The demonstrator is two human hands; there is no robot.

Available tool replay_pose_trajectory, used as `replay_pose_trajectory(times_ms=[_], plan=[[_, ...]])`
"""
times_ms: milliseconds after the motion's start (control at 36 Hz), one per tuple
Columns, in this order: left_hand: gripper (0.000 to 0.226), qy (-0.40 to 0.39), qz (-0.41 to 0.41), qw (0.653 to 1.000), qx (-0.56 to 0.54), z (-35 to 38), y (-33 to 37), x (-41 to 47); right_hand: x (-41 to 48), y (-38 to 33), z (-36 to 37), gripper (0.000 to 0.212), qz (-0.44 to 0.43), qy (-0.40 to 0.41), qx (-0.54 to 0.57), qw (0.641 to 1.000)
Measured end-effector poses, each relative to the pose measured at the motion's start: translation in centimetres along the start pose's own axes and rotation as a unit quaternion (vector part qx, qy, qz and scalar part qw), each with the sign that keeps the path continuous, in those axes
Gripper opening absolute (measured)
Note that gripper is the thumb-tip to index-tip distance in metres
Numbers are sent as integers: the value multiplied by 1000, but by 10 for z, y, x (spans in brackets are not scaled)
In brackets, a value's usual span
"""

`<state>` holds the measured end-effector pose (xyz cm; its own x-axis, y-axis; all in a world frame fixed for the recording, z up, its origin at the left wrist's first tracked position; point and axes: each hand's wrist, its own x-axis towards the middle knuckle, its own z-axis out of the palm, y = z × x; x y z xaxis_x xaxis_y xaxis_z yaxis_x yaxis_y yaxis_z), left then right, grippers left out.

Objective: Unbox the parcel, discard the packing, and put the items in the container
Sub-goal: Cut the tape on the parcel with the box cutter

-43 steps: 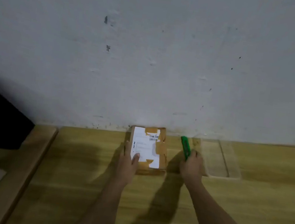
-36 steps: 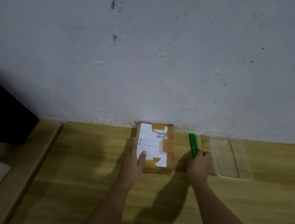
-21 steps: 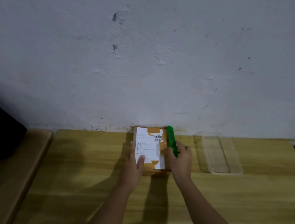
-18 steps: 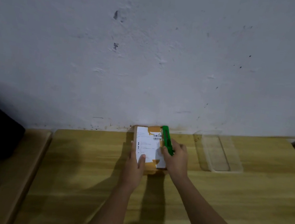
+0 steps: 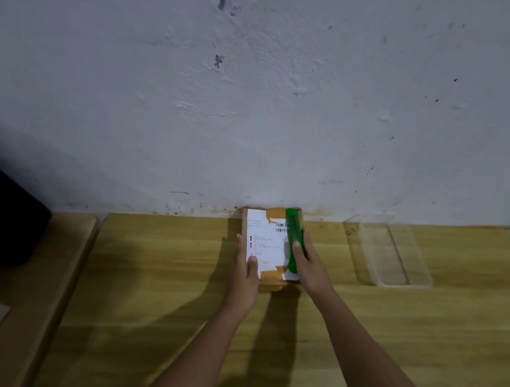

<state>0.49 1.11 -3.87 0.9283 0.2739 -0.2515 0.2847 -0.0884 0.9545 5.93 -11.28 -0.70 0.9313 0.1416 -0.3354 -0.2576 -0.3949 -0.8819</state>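
While left hand (image 5: 245, 275) holds parcel (image 5: 265, 243), cutter (image 5: 293, 243) lengthwise, pointing toward wall (image 5: 259, 97)

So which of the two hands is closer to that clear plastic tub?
Right. The right hand, gripping the green cutter, sits left of the tub; the left hand holds the parcel's far edge.

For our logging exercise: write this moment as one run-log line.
parcel: taped shut | left hand: holds parcel | right hand: holds green cutter on top | clear container: right, empty
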Motion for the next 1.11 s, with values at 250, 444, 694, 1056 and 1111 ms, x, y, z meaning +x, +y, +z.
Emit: replay_pose_trajectory(times_ms=[250,444,694,1056,1111], plan=[[60,-22,-11,999,23,4,-2,-58,-49,18,-13,61,-26,-51,-49,997],[64,-13,-32,999,-4,34,-4,-133,-116,41,-44,75,-42,-108,-78,990],[77,15,-21,999,48,70,-19,-229,-184,86,-90,70,-12,-127,-150,980],[67,306,-106,946,21,143,1,-274,-171,87,-122,58,-101,-74,-175,977],[64,294,-84,952,38,133,-6,-267,-167,89,-126,56,-105,-97,-172,975]])
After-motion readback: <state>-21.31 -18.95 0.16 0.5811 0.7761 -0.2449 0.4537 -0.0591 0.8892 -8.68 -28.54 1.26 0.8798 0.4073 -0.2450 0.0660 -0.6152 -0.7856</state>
